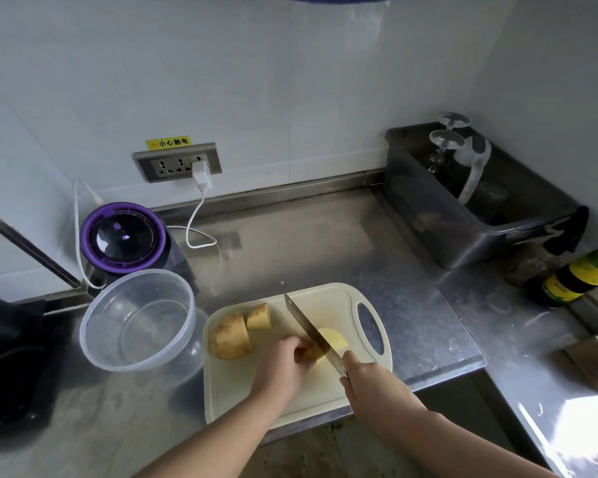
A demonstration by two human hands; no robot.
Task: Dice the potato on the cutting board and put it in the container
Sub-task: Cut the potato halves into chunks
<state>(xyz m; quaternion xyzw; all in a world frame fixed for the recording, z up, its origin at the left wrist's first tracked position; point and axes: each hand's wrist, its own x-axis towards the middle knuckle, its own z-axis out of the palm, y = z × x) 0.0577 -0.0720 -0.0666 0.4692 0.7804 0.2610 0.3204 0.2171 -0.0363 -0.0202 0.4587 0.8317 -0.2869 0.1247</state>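
While under the knife (308, 327), potato (335, 339) on board (325, 298)

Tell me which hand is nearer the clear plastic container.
Left. The left hand steadies the potato piece just right of the container; the right hand grips the knife farther right.

Kitchen, s/s counter (325, 243), cutting board (242, 391), sauce bottle (580, 274), blender (123, 234) by wall outlet (176, 163)

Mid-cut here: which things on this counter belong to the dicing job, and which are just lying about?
In the job: cream plastic cutting board; yellow-fleshed potato piece under the left hand; two brown-skinned potato chunks; steel knife in the right hand; clear round plastic container.
Lying about: purple-lidded appliance; white plugged-in charger; dark plastic bin with upturned glasses; green-labelled dark bottle.
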